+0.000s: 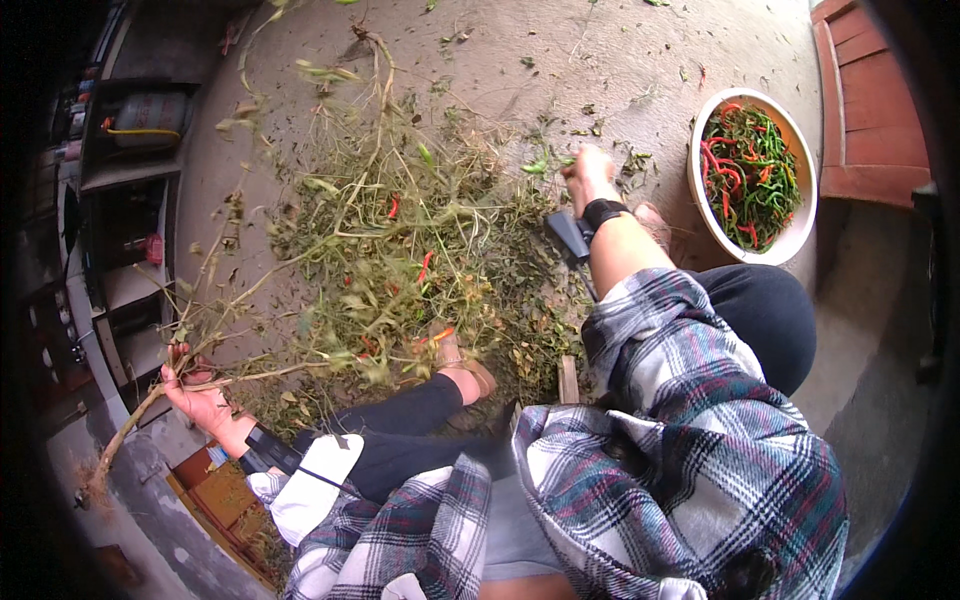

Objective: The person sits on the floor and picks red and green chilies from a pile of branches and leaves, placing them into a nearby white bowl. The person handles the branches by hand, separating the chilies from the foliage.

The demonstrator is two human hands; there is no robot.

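My left hand [196,390] is closed around the thick woody stem [124,431] of an uprooted chili plant, its roots hanging at the lower left and its branches spreading up and right. Out in front, my right hand [590,174] is curled, with green chili peppers [537,166] at its fingertips; its grip is partly hidden. Between the hands lies a heap of dried leaves and stalks [420,247], with a few red chili peppers [425,266] on it. A white basin [699,187] to the right holds red and green chili peppers [757,176].
Shelving [131,176] with a gas cylinder [150,120] runs along the left. A red wooden door or panel [877,112] stands at the upper right. My feet rest beside the heap, and leaf scraps are scattered over the concrete floor [622,45].
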